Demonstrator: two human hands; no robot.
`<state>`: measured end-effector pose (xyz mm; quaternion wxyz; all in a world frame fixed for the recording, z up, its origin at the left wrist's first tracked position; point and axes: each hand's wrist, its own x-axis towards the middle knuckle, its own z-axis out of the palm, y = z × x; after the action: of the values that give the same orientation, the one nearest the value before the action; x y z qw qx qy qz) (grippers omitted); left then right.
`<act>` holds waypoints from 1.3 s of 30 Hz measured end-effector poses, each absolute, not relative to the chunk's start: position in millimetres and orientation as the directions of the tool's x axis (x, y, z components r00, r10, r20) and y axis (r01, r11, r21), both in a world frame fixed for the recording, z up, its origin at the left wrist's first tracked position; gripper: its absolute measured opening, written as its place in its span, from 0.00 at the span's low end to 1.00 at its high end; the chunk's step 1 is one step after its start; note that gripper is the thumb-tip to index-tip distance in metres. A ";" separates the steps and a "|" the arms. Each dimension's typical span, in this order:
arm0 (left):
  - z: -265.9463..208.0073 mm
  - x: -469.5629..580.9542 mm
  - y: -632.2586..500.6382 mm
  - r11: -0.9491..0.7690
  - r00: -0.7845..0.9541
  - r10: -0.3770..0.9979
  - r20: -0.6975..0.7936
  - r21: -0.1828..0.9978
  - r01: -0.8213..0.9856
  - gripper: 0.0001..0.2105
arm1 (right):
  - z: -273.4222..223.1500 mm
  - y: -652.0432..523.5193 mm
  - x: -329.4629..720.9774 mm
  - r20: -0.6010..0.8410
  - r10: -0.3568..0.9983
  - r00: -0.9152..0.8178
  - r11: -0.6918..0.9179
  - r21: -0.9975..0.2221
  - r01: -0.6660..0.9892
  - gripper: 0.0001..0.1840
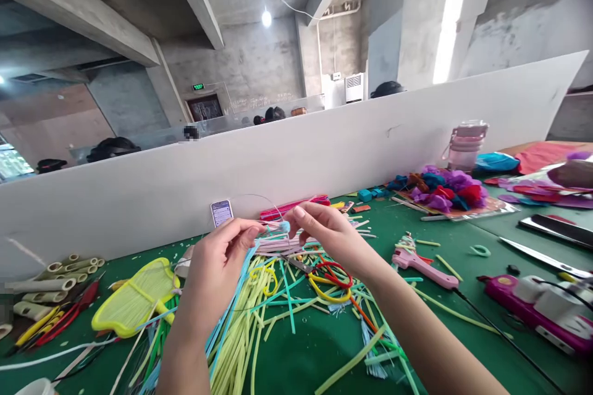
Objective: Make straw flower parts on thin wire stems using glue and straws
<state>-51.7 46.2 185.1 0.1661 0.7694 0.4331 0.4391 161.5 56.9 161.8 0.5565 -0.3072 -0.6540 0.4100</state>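
Note:
In front of me my left hand [227, 250] pinches a small light-blue fuzzy piece [283, 226] by its thin end, the tip pointing right. My right hand [319, 228] is beside that tip, thumb and fingers brought together on what looks like a thin wire [259, 196] that arcs up and to the left. The exact grip is partly hidden behind the fingers. Below the hands lie a bundle of yellow-green pipe cleaners [238, 345], light-blue stems [227, 321], and scissors [330, 281] with red and yellow handles.
A yellow-green leaf-shaped fan [139, 299], pliers [44, 327] and bamboo pieces [60, 284] lie left. On the right are a pink glue gun [424, 266], a purple power strip [540, 308] and colourful petals [445, 188]. A phone [221, 213] leans on the white partition [194, 179].

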 end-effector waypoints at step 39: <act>172.7 -38.5 56.3 -0.685 0.336 0.646 0.686 0.326 0.651 0.09 | 149.0 66.0 145.9 0.619 0.785 -0.032 0.616 -0.784 -0.071 0.12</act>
<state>-38.5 56.3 172.7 -0.0031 0.8173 0.3967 0.4180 145.9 66.0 149.0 0.6364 -0.2809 -0.6349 0.3362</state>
